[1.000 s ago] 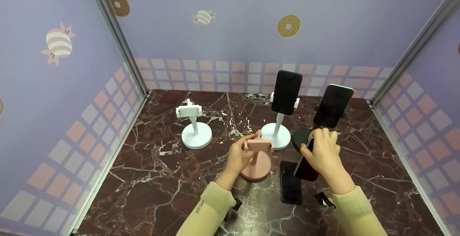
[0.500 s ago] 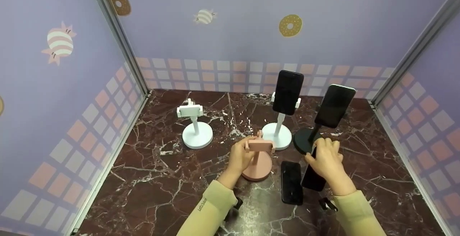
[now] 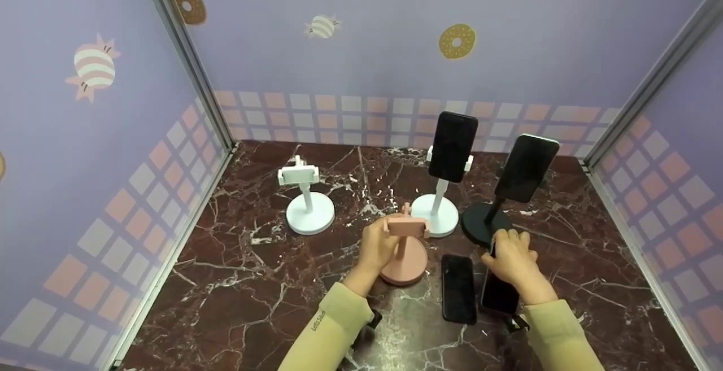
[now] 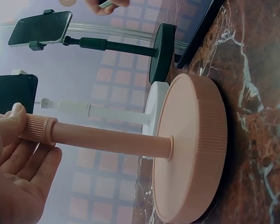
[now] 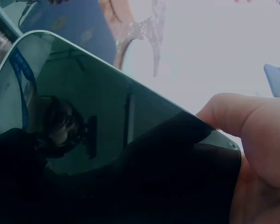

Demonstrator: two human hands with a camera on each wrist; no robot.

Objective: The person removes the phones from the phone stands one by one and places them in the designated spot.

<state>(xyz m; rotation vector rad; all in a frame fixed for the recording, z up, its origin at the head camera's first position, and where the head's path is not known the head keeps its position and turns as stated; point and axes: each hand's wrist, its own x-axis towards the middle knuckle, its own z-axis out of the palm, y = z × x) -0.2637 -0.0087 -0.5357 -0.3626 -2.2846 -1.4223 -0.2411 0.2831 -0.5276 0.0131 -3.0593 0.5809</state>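
Since the earlier frames the right hand [image 3: 511,258] has come down and toward the lower edge, and the dark phone [image 3: 500,292] it grips has gone from steeply tilted to nearly flat, low over the marble tabletop [image 3: 237,280]; whether the phone touches the surface cannot be told from the head view. Left hand [image 3: 377,247], unchanged, stays on the pink stand [image 3: 404,247].

Writing: small dark lettering on the left sleeve [image 3: 330,331] cuff, too small to read with confidence. No brand legible on any phone.

Held phone: black, glossy glass face, rounded corners; the right wrist view shows the face [image 5: 107,154] mirroring surroundings, one thumb [image 5: 252,126] curled over its edge. Fingers wrap over the phone's far end. It sits lower right of centre, just beside a second black phone [image 3: 457,288] lying flat.

Pink stand: round ribbed base [image 4: 191,149], thin post, ribbed collar near the top, small clamp head. Left thumb and fingers [image 4: 11,128] pinch the collar. Stands centre frame, upright on the tabletop.

Behind: white stand [image 3: 435,190] carrying an upright black phone, black stand [image 3: 497,201] carrying a tilted one, empty white stand [image 3: 305,196] at left.
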